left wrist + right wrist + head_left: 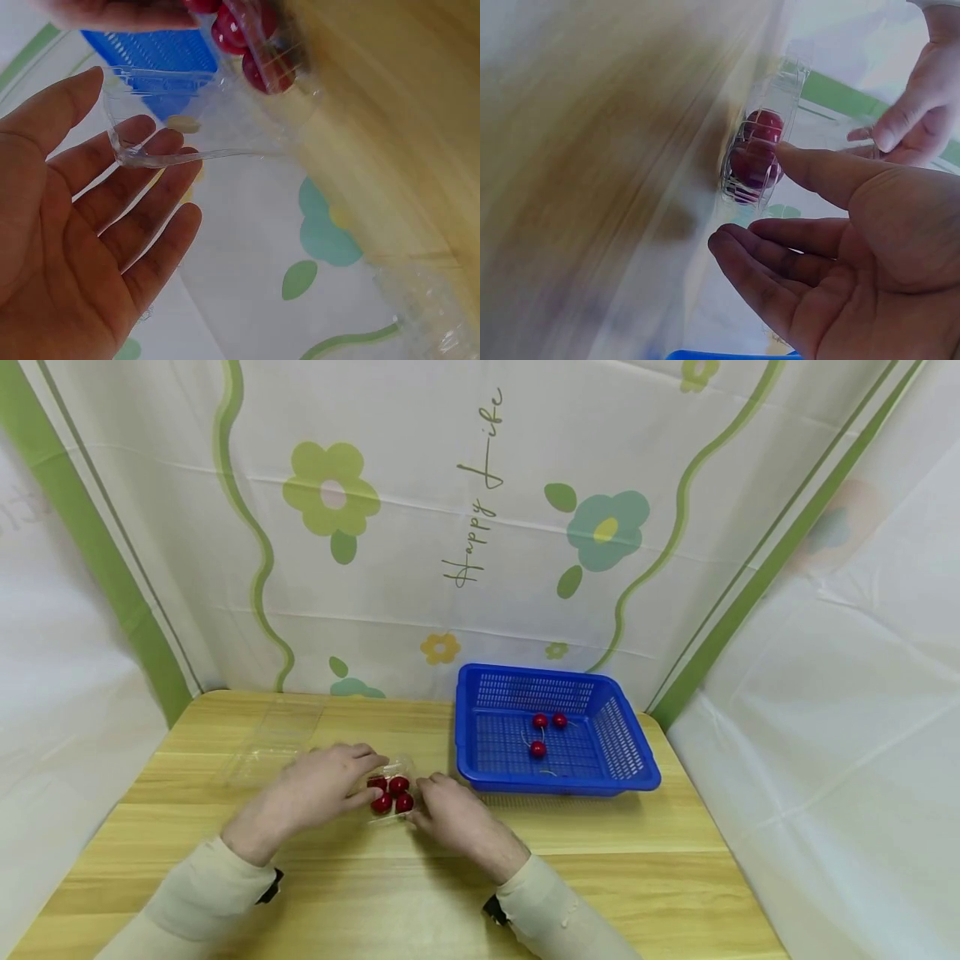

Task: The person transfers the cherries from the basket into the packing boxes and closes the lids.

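Observation:
A small clear plastic box (pixel 390 814) holding several red cherries (pixel 399 786) sits on the table with its lid (pixel 225 155) raised. My left hand (pixel 322 785) is at the box's left side. In the left wrist view, its extended fingers lie behind the clear lid and the thumb stands apart near the lid's corner. At the box's right end is my right hand (pixel 457 818). Its thumb touches the box's edge in the right wrist view, while the bent fingers stay a little apart from it. Neither hand visibly pinches a cherry.
A blue plastic basket (pixel 630 782) stands at the back right with several stemmed cherries (pixel 537 749) inside, one partly hidden by its front wall. Another clear plastic box (pixel 262 764) lies open at the back left of the wooden table (pixel 630 877). Printed curtains surround the table.

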`<state>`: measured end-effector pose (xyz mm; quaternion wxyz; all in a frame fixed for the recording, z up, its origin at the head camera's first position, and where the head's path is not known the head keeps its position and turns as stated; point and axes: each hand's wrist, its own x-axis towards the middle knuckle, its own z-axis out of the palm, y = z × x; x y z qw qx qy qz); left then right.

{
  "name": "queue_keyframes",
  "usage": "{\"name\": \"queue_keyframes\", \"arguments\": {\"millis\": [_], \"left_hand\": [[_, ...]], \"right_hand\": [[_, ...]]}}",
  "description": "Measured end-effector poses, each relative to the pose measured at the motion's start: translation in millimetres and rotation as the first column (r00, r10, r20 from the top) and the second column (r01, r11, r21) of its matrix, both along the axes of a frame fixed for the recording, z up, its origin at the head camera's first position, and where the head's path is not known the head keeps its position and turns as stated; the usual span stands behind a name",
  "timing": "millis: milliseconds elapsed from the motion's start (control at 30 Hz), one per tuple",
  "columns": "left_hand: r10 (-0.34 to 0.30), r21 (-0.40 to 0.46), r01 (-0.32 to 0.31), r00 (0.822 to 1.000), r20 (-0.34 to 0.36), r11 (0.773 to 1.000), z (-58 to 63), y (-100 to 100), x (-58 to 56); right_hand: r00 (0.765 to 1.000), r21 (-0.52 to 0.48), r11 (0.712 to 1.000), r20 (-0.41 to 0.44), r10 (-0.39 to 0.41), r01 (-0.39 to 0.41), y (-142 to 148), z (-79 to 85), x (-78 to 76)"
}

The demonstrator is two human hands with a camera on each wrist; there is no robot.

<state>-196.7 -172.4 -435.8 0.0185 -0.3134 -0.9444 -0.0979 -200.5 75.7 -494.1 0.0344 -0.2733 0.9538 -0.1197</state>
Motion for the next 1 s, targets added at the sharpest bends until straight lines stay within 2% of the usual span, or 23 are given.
{"name": "queue_keyframes", "arguments": {"millis": [400, 567, 767, 1000], "left_hand": [[-0.045, -0.037, 0.043, 0.998, -0.042, 0.998, -21.7, 3, 5.7], [-0.056, -0.038, 0.054, 0.997, -0.051, 0.998, -26.1, 4, 8.1], [-0.056, -0.042, 0.053, 0.996, -0.063, 0.998, -28.2, 4, 8.2], [-0.046, -0.057, 0.045, 0.999, -0.028, 0.997, -29.6, 5, 8.9]], "right_hand": [[0.997, 0.000, 1.000, 0.075, -0.026, 0.026, 1, 2.2, -1.2], [0.995, -0.025, 1.000, 0.097, -0.002, 0.005, 3, 1.0, -4.0], [0.985, -0.129, 0.992, 0.168, 0.035, -0.013, 6, -0.5, -9.7], [0.953, -0.267, 0.960, 0.304, -0.002, 0.087, 6, -3.9, -15.5]]}}
